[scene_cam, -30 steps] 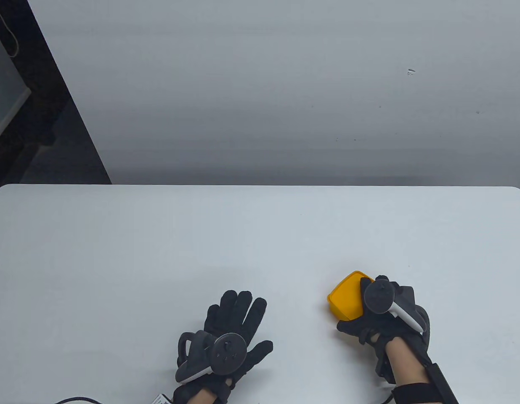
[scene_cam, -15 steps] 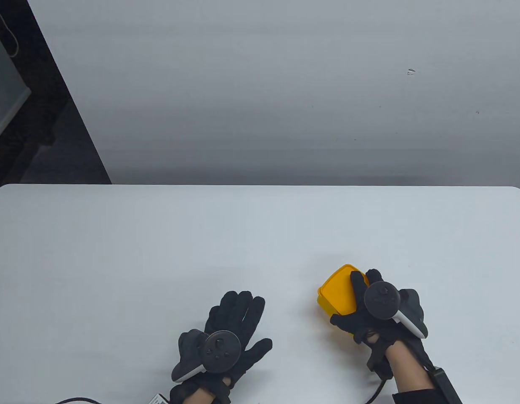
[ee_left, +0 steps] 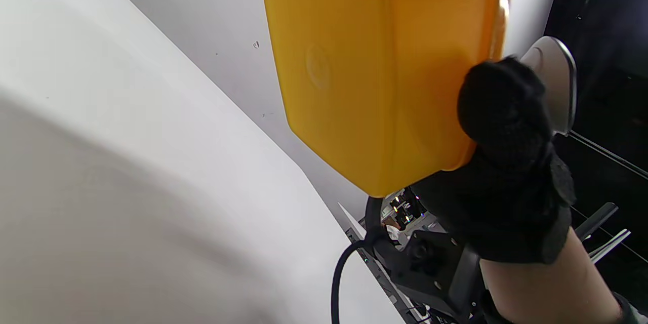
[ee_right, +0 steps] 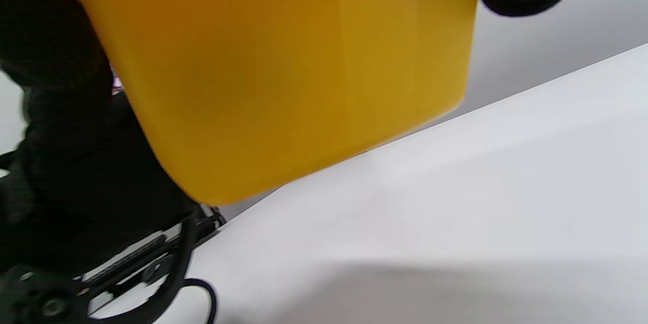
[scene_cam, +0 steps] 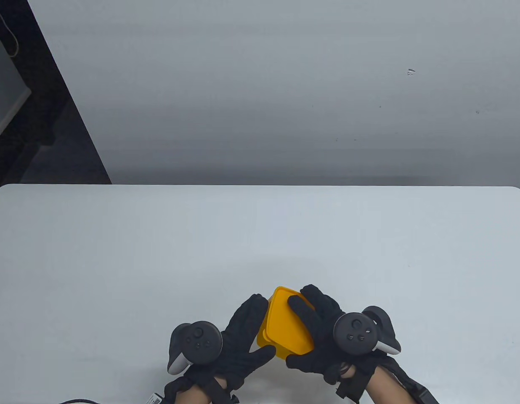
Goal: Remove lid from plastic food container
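A yellow plastic food container [scene_cam: 283,324] with its yellow lid on is held tilted above the table [scene_cam: 260,235], near the front edge. My right hand [scene_cam: 304,332] grips its right side, fingers over the top face and thumb at the near corner. My left hand [scene_cam: 249,330] holds its left side, fingers along the wall. The left wrist view shows the container's underside [ee_left: 374,71] with the right hand's thumb [ee_left: 501,106] on its rim. In the right wrist view the container [ee_right: 283,71] fills the top, with the left hand [ee_right: 50,136] beside it.
The white table spans the view, its far edge [scene_cam: 260,185] against a grey wall. A black cable [scene_cam: 75,400] lies at the front left edge. A dark gap [scene_cam: 41,105] runs along the left beyond the table.
My right hand carried the container left and toward the front edge. My left hand lifted off the table, turned and took hold of the container's left side.
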Motion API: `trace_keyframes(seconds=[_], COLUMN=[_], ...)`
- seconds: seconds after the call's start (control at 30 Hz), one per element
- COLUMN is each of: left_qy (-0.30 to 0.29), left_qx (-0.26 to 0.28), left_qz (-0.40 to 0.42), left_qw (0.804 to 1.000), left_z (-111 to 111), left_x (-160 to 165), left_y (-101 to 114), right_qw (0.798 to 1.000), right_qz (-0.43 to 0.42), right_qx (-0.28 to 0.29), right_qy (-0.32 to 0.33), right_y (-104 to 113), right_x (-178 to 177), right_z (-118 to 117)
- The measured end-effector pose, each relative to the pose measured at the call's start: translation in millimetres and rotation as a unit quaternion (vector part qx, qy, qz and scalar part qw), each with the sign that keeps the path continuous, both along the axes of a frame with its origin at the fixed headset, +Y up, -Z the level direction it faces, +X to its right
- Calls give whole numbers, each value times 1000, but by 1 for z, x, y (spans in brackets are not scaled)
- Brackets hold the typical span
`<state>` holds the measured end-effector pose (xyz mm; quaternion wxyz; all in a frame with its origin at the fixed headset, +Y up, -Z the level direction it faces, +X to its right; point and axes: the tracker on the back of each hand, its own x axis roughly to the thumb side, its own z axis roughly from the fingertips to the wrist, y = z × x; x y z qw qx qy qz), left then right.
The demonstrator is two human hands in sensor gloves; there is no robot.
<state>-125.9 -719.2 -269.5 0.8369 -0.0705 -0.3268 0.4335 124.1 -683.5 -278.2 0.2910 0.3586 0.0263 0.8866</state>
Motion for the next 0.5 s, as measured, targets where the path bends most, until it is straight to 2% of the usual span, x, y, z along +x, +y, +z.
trace_keyframes(seconds=[0.3,0.5], left_qy=[-68,-98], left_qx=[-77,-121], left_qz=[59,88], left_qw=[993,984], left_z=[2,3], left_x=[1,3], left_y=[1,0], right_qw=[992,987], right_qz=[-63,-80], right_qx=[-87,-110], right_qy=[62,81], right_y=[-1,1], right_x=[-4,-3], right_z=[3,3])
